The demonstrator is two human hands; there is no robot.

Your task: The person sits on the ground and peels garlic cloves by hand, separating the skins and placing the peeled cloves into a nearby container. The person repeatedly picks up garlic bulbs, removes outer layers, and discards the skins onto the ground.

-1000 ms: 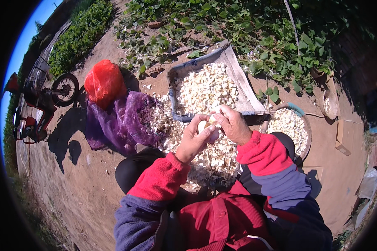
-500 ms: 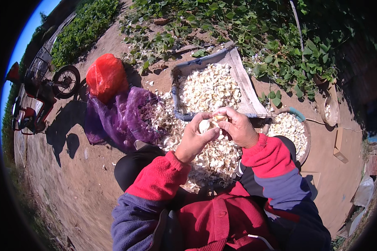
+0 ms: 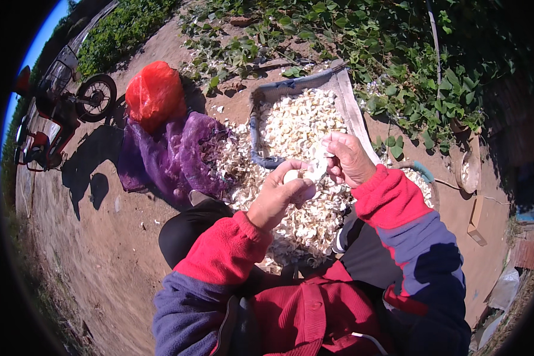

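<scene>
While left hand point(image 3: 274, 197) clamps a pale bulb point(image 3: 290, 176), right hand point(image 3: 351, 161) pinches thin white skin point(image 3: 319, 165); likely best: steady the bulb, draw skin away gently.

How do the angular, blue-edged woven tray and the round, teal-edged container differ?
Outline: the angular, blue-edged woven tray has straight sides and corners; the round, teal-edged container shows a curved rim.
Edging: blue on the tray, teal along the container's far part.
Cover: the red and slate-blue fleece sleeve hides much of the container, while the bare right hand overlaps only the tray's near right part.
Both hold small pale pieces.
</scene>
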